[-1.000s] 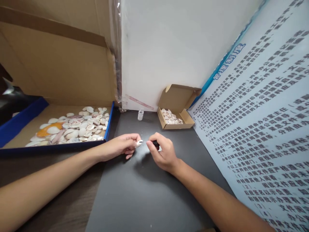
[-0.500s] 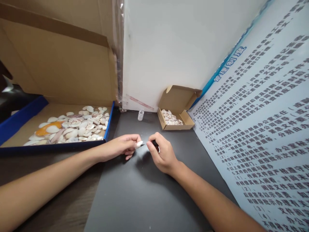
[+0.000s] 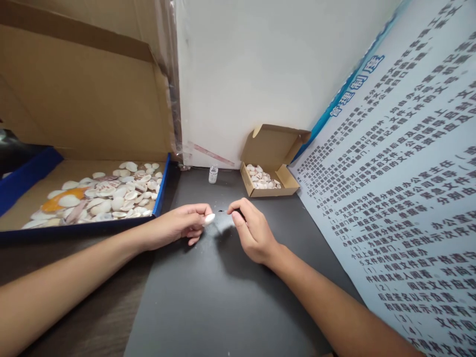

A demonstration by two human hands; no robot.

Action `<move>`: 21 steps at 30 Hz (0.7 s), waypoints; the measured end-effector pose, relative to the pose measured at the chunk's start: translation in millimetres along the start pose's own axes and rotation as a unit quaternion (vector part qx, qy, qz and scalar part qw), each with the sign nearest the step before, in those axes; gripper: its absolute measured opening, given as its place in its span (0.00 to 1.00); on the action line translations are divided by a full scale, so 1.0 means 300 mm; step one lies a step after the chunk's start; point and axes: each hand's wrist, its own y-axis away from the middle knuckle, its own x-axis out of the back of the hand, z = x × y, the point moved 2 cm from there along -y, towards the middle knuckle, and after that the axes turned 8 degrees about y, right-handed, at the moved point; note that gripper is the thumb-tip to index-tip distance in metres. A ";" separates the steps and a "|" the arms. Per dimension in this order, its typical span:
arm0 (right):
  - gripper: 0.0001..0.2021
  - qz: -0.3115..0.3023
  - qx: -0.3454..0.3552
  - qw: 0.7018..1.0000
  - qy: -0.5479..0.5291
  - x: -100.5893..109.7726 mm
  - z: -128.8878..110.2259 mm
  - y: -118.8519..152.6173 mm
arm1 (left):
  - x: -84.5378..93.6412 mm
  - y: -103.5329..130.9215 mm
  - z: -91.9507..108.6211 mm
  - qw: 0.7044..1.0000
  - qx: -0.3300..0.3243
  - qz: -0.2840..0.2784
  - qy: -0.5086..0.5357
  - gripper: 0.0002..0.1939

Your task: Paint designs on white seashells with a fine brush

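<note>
So, using the little vial (image 3: 213,175) as the landmark: the left hand (image 3: 182,225) is on the near side of it, grip pinching a white shell (image 3: 210,218). The right hand (image 3: 255,230) is nearer and to the right of the vial, fingers curled; can't tell if that grip has anything. Big blue-edged box (image 3: 160,191) of shells left of the vial, small cardboard box (image 3: 269,193) of shells right, all on a dark surface (image 3: 208,302).

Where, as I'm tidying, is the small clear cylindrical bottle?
In the head view, the clear bottle stands before the white wall, left of the small open brown cardboard box.
</note>
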 end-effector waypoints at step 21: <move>0.08 -0.020 0.030 0.999 -0.028 0.019 -0.034 0.007 | -0.002 0.002 0.000 1.000 0.012 0.006 0.003 0.12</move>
